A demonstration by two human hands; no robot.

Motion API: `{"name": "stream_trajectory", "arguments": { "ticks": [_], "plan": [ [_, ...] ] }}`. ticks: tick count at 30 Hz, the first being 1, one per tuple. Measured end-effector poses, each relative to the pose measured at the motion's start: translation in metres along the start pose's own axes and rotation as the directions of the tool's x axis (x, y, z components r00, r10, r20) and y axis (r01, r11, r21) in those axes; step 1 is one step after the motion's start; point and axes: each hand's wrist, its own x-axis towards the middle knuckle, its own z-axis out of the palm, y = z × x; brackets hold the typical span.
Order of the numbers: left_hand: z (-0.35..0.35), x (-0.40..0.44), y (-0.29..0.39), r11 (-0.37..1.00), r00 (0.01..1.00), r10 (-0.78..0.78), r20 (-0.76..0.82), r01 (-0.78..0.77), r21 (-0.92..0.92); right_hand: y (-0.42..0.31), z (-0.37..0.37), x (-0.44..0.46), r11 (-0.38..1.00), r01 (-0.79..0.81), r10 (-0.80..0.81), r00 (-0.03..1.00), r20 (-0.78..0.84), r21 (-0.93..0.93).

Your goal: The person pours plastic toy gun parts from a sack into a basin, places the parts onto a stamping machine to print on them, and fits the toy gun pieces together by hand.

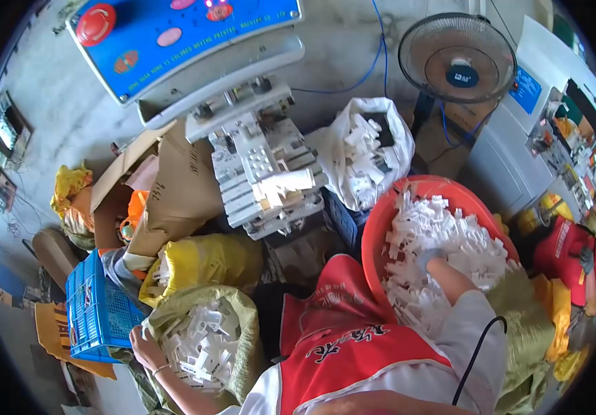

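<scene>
My left hand (147,349) is at the left rim of a greenish woven sack (248,315), its fingers closed on the edge. White plastic parts (204,346) lie inside that sack. On the right, my right hand (433,259), in what looks like a grey glove, reaches into a red basin (372,252) heaped with white plastic parts (450,232). Its fingers are down among the parts, so I cannot see whether they hold any. One white piece (287,185) rests on the metal fixture (249,155) of the machine ahead.
A blue control panel (187,41) overhangs the fixture. Beside it stand a white sack (401,138) of parts and a cardboard box (180,183). A blue crate (101,311) and yellow sack (218,263) are left. A fan (457,59) and another person (564,259) are right.
</scene>
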Motion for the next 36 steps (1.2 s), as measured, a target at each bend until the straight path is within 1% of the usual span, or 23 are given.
{"name": "stream_trajectory", "arguments": {
  "ticks": [4,5,6,7,9,11,13,15,17,21,22,23,25,26,27,28,30,31,32,33,34,35,36],
  "plan": [
    [0.003,0.003,0.025,0.984,0.987,0.155,0.035,-0.151,-0.094,0.009,0.047,0.04,0.979,0.026,-0.087,0.952,-0.293,-0.204],
    [0.005,0.003,0.032,0.979,0.983,0.168,0.068,-0.158,-0.131,0.0,0.023,0.014,0.94,0.119,-0.215,0.935,-0.281,-0.321],
    [0.012,0.002,0.035,0.961,0.976,0.216,0.02,-0.209,-0.18,-0.005,0.011,0.004,0.941,0.121,-0.215,0.935,-0.282,-0.317],
    [0.015,0.003,0.041,0.961,0.976,0.219,0.021,-0.212,-0.176,-0.009,0.002,-0.002,0.938,0.176,-0.237,0.954,-0.183,-0.298],
    [0.017,0.004,0.058,0.937,0.943,0.311,0.12,-0.283,-0.203,-0.002,0.006,0.014,0.932,0.235,-0.263,0.963,-0.067,-0.276],
    [0.011,0.001,0.081,0.909,0.916,0.393,0.079,-0.374,-0.184,0.006,0.044,0.05,0.979,0.204,-0.202,0.974,-0.105,0.009],
    [0.027,0.005,0.078,0.86,0.886,0.46,0.051,-0.431,-0.274,0.005,0.036,0.042,0.957,0.252,-0.241,0.966,0.091,-0.142],
    [0.02,0.005,0.099,0.886,0.897,0.436,0.073,-0.414,-0.209,-0.003,0.012,0.014,0.978,0.21,-0.21,0.977,-0.027,0.014],
    [0.013,0.007,0.125,0.884,0.909,0.401,0.118,-0.35,-0.311,0.005,0.024,0.031,0.921,0.346,-0.313,0.931,-0.188,0.181],
    [0.014,0.016,0.192,0.756,0.854,0.518,0.046,-0.432,-0.491,0.002,-0.002,0.021,0.878,0.476,-0.469,0.845,-0.257,-0.038],
    [0.013,0.018,0.215,0.691,0.843,0.537,0.025,-0.423,-0.586,-0.003,-0.016,0.008,0.695,0.486,-0.259,0.857,-0.446,0.53],
    [0.016,0.021,0.238,0.615,0.832,0.555,0.0,-0.41,-0.674,-0.007,-0.034,-0.006,0.205,0.451,0.027,0.884,-0.466,0.868],
    [0.032,0.035,0.274,0.48,0.784,0.613,-0.095,-0.465,-0.744,-0.014,-0.077,-0.041,0.031,0.396,0.094,0.913,-0.397,0.918],
    [0.034,0.041,0.293,0.471,0.757,0.648,-0.089,-0.489,-0.734,-0.013,-0.087,-0.044,-0.048,0.39,0.078,0.919,-0.386,0.919],
    [0.036,0.047,0.31,0.461,0.728,0.681,-0.082,-0.513,-0.724,-0.015,-0.099,-0.049,-0.045,0.39,0.08,0.919,-0.386,0.92],
    [0.043,0.051,0.328,0.398,0.694,0.707,-0.135,-0.549,-0.735,-0.02,-0.111,-0.056,0.047,0.6,0.06,0.796,-0.602,0.798],
    [0.062,0.065,0.35,0.329,0.656,0.73,-0.191,-0.582,-0.744,-0.024,-0.13,-0.066,0.168,0.718,0.07,0.675,-0.735,0.675],
    [0.074,0.072,0.357,0.366,0.63,0.773,-0.073,-0.538,-0.759,-0.026,-0.143,-0.072,0.17,0.716,0.074,0.675,-0.734,0.677],
    [0.08,0.075,0.36,0.407,0.592,0.805,0.044,-0.495,-0.768,-0.033,-0.162,-0.082,-0.069,0.674,0.065,0.738,-0.671,0.735],
    [0.082,0.077,0.36,0.401,0.587,0.808,0.045,-0.494,-0.772,-0.041,-0.179,-0.09,-0.305,0.587,0.037,0.794,-0.606,0.75],
    [0.082,0.078,0.359,0.37,0.605,0.795,0.042,-0.428,-0.825,-0.046,-0.192,-0.089,-0.227,0.711,0.022,0.687,-0.726,0.666],
    [0.081,0.079,0.36,0.335,0.624,0.78,0.043,-0.36,-0.871,-0.056,-0.21,-0.09,-0.29,0.707,0.059,0.686,-0.726,0.645],
    [0.067,0.075,0.359,0.387,0.655,0.755,0.031,-0.407,-0.827,-0.068,-0.229,-0.09,-0.35,0.702,0.094,0.685,-0.722,0.62]
  ]
}}
